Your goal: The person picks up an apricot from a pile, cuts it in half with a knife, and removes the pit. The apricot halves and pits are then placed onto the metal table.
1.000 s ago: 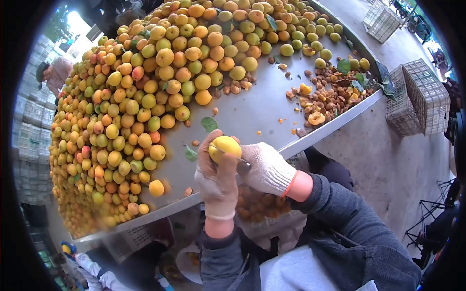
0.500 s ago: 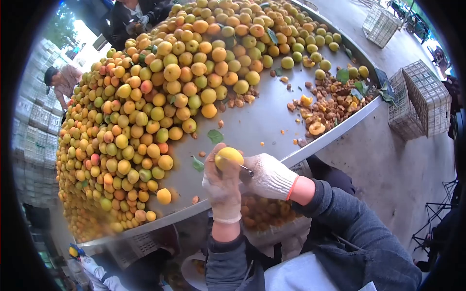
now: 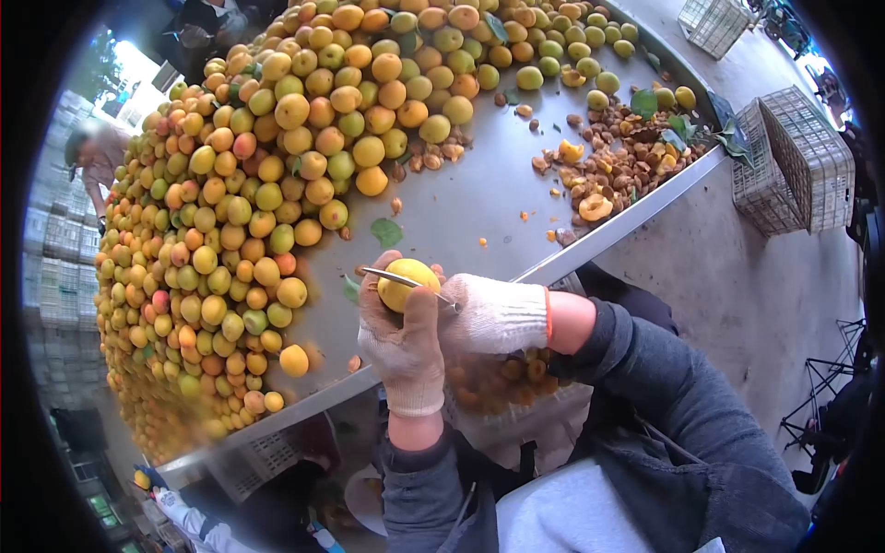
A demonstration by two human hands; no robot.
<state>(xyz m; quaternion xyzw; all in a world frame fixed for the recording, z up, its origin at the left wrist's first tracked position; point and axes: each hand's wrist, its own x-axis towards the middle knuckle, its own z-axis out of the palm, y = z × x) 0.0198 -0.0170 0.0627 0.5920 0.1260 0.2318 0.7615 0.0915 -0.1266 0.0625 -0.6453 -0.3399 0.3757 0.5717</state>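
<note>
A yellow apricot [image 3: 408,284] is gripped in my left hand [image 3: 403,346], which wears a stained, pale glove. My right hand [image 3: 498,313], in a white knit glove, is closed on the handle of a thin metal knife [image 3: 392,276]. The blade lies across the top of the apricot. Both hands are close together over the near edge of the metal table [image 3: 442,212]. On that table a large heap of yellow, orange and green apricots [image 3: 240,212] rises to the left and behind my hands.
Pits and split fruit [image 3: 618,166] lie in the table's right corner, near green leaves. A crate of fruit [image 3: 502,382] stands below the near edge. White plastic crates [image 3: 797,170] are on the floor at right. Other people stand beyond the heap and at lower left.
The knife blade now shows across the apricot's top, where earlier it was mostly out of sight. Both hands sit slightly further left, and the view has shifted a little.
</note>
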